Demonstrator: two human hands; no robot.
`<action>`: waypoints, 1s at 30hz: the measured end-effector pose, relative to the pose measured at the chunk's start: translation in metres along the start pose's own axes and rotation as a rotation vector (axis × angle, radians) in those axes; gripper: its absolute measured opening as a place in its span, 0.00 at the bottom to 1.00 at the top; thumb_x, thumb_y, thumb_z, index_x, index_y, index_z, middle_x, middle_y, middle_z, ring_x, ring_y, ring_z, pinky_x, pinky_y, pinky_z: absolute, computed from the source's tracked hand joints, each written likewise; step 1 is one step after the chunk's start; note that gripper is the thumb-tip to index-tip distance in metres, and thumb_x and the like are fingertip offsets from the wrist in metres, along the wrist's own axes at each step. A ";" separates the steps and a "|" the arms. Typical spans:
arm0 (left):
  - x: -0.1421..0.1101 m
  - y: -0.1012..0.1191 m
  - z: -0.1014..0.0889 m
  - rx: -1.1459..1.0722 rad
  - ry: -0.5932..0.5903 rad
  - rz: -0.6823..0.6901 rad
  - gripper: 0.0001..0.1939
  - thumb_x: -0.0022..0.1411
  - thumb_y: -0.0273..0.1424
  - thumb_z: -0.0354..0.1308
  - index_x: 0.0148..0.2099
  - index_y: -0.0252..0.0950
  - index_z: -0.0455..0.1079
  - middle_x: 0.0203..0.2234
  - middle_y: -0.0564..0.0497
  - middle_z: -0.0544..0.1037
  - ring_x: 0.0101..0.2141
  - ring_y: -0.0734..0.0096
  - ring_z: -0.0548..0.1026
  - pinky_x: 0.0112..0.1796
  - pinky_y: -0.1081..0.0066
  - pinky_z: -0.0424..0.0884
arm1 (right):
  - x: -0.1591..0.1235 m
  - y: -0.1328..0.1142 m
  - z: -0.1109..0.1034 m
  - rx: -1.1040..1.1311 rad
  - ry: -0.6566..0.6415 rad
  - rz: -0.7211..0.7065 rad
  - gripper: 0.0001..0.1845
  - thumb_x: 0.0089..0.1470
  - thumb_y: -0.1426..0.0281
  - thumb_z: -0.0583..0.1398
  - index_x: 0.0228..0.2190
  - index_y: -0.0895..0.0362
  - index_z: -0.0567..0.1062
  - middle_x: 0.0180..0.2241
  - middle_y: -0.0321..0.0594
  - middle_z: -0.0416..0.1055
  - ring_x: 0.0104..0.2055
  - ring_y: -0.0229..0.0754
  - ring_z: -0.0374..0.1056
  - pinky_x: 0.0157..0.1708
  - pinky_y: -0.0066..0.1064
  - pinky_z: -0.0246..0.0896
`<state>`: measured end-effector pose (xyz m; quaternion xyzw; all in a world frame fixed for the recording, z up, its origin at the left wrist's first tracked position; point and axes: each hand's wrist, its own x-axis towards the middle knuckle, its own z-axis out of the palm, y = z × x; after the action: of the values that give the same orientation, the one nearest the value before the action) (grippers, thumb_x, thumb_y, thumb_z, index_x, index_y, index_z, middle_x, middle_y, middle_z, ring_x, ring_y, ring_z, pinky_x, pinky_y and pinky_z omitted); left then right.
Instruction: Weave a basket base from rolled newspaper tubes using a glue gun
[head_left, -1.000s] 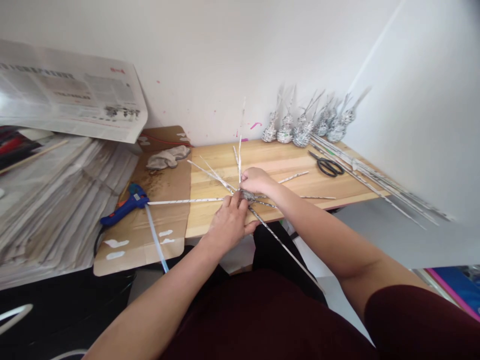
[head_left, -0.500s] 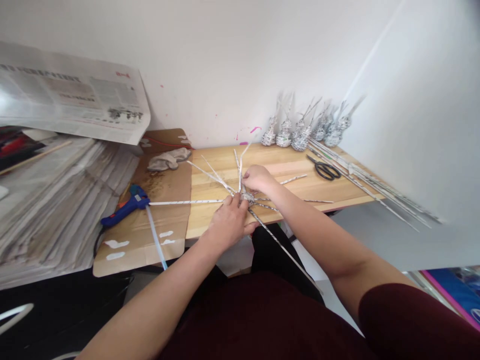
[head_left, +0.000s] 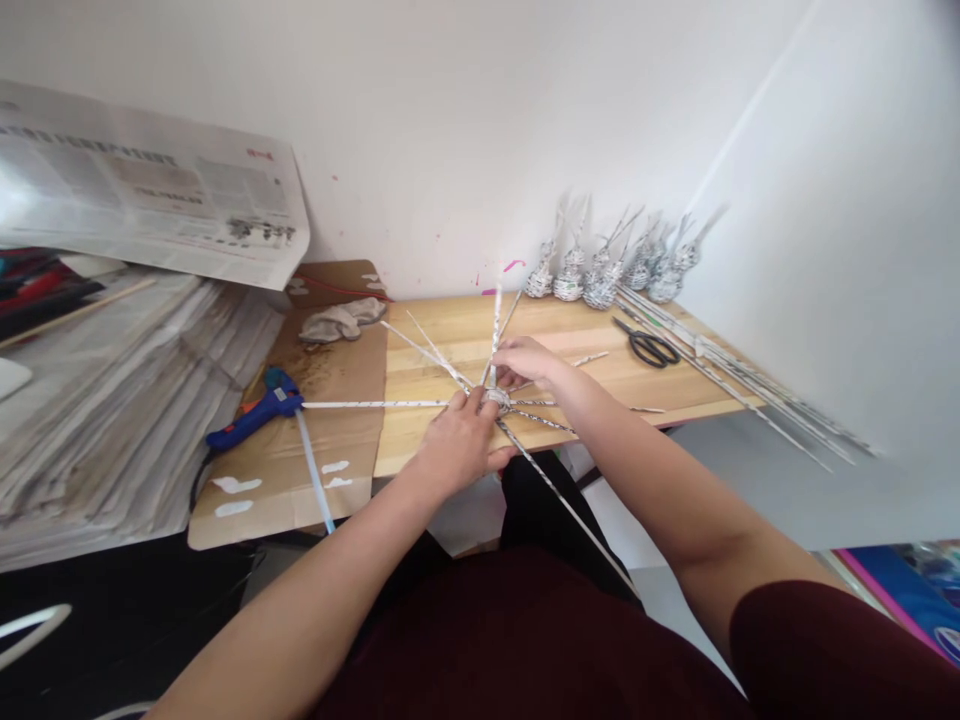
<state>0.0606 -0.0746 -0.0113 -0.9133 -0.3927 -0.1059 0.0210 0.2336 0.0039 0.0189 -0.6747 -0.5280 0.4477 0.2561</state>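
Note:
Rolled newspaper strips radiate like spokes from a small woven paper base (head_left: pixel 496 401) at the front edge of the wooden table. My left hand (head_left: pixel 461 437) grips this base from the left, its fingers pressing on the top and its thumb low at the table's edge. Just beyond the centre, my right hand (head_left: pixel 526 362) pinches close to the foot of a paper strip (head_left: pixel 496 318) that stands up from the weave. Its fingertips are partly hidden. One long spoke (head_left: pixel 564 500) slants toward my lap, and another reaches left to the glue gun.
A blue glue gun (head_left: pixel 259 415) lies on cardboard (head_left: pixel 300 480), near a glove (head_left: pixel 341 320). Newspapers (head_left: pixel 142 420) are stacked at left. Behind on the right stand several gourd-shaped woven pieces (head_left: pixel 600 285), with black-handled scissors (head_left: pixel 651 347) and loose paper strips (head_left: pixel 750 385) in front.
My right hand has shifted slightly right, and the upright strip now leans right instead of bending at its top. The left hand stays on the base. The view has moved slightly.

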 end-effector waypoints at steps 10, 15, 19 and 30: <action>-0.001 0.001 -0.005 -0.020 -0.021 -0.003 0.28 0.60 0.49 0.59 0.55 0.34 0.65 0.57 0.39 0.67 0.52 0.51 0.66 0.54 0.56 0.67 | 0.002 0.009 -0.003 -0.708 0.006 -0.516 0.11 0.52 0.76 0.59 0.36 0.58 0.79 0.36 0.42 0.76 0.37 0.40 0.69 0.37 0.26 0.57; -0.002 0.001 -0.003 -0.022 -0.016 -0.004 0.29 0.60 0.49 0.59 0.55 0.34 0.64 0.57 0.39 0.67 0.52 0.52 0.66 0.53 0.57 0.67 | 0.003 0.012 -0.007 -0.928 0.024 -0.672 0.07 0.56 0.72 0.60 0.35 0.57 0.79 0.39 0.45 0.75 0.45 0.44 0.65 0.47 0.31 0.51; 0.000 0.000 -0.002 -0.026 -0.020 0.004 0.29 0.60 0.49 0.60 0.55 0.35 0.65 0.56 0.39 0.68 0.52 0.51 0.66 0.52 0.56 0.67 | -0.005 0.012 -0.009 -0.969 0.052 -0.642 0.08 0.59 0.69 0.58 0.34 0.55 0.78 0.38 0.42 0.77 0.47 0.48 0.64 0.45 0.34 0.48; 0.002 -0.004 0.000 -0.007 -0.041 0.035 0.29 0.61 0.52 0.57 0.53 0.34 0.65 0.55 0.40 0.68 0.52 0.50 0.66 0.53 0.58 0.67 | -0.021 0.019 -0.010 -0.981 0.029 -0.663 0.13 0.62 0.72 0.54 0.38 0.58 0.79 0.39 0.45 0.73 0.38 0.41 0.67 0.36 0.29 0.52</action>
<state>0.0587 -0.0709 -0.0107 -0.9220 -0.3767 -0.0884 0.0117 0.2505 -0.0206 0.0155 -0.5195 -0.8523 0.0381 0.0478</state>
